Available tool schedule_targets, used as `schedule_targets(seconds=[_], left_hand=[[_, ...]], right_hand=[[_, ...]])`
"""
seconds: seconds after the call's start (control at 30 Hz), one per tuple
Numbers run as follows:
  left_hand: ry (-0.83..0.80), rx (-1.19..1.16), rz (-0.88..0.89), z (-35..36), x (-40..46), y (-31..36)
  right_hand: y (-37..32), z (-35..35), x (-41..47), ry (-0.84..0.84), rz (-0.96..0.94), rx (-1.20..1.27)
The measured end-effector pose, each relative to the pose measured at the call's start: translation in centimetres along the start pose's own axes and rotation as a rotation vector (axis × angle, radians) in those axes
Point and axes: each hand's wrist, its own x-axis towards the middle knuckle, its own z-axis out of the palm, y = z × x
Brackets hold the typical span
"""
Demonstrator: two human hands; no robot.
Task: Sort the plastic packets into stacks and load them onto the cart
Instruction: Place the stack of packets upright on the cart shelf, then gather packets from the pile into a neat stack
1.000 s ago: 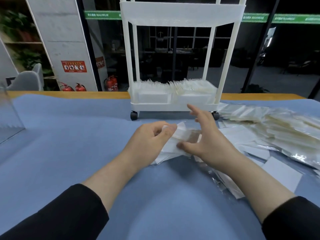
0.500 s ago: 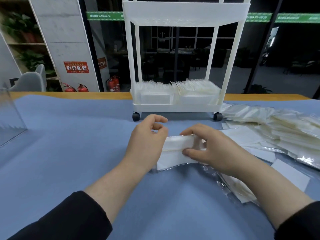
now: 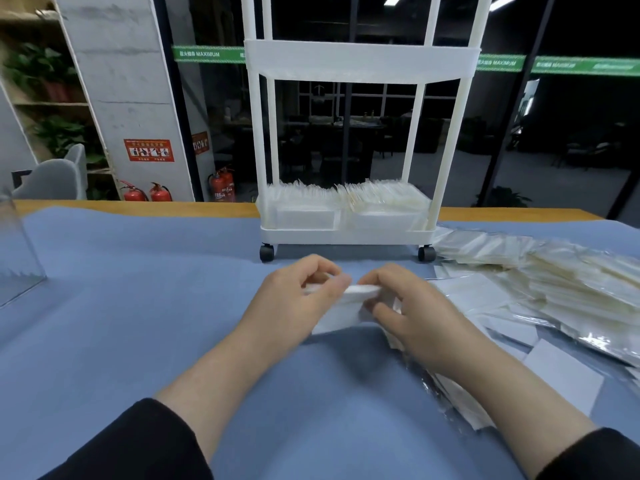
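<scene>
A small stack of white plastic packets (image 3: 346,308) stands on edge on the blue cloth, held between both hands. My left hand (image 3: 298,299) grips its left end with curled fingers, and my right hand (image 3: 412,313) grips its right end. Just beyond them stands the white wheeled cart (image 3: 346,233), whose bottom shelf holds two rows of packed packets (image 3: 349,202). A loose heap of packets (image 3: 547,282) spreads over the cloth to the right.
A clear plastic box (image 3: 17,265) sits at the left edge of the blue cloth (image 3: 138,306). Stray packets (image 3: 564,375) lie under and beside my right forearm. The wooden table edge (image 3: 138,207) runs behind the cart.
My right hand, open and reaching a second ago, has closed on the stack's right end. Both hands have squared the packets into a tight upright bundle and shifted it slightly toward the cart.
</scene>
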Motion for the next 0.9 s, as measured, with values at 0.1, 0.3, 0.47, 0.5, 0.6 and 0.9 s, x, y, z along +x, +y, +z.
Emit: schedule_targets(seconds=[0.1, 0.3, 0.47, 0.5, 0.6, 0.9], left_hand=[[-0.123, 0.099, -0.053, -0.9, 0.3, -0.9], [-0.154, 0.035, -0.108, 0.1, 0.2, -1.2], [-0.162, 0.056, -0.083, -0.2, 0.4, -1.4], [-0.152, 0.057, -0.066, -0.3, 0.4, -1.3], [-0.123, 0.052, -0.011, -0.3, 0.3, -1.1], [-0.086, 0.094, 0.173, -0.8, 3.9, 2.4]], right_hand=[[0.1, -0.3, -0.1, 0.04, 0.043, 0.037], [0.0, 0.8, -0.2, -0.076, 0.114, 0.117], [-0.3, 0.2, -0.2, -0.057, 0.122, 0.059], [-0.5, 0.0, -0.2, -0.039, 0.099, -0.009], [-1.0, -0.6, 0.1, 0.028, -0.013, -0.253], [-1.7, -6.3, 4.0, 0.045, -0.086, -0.452]])
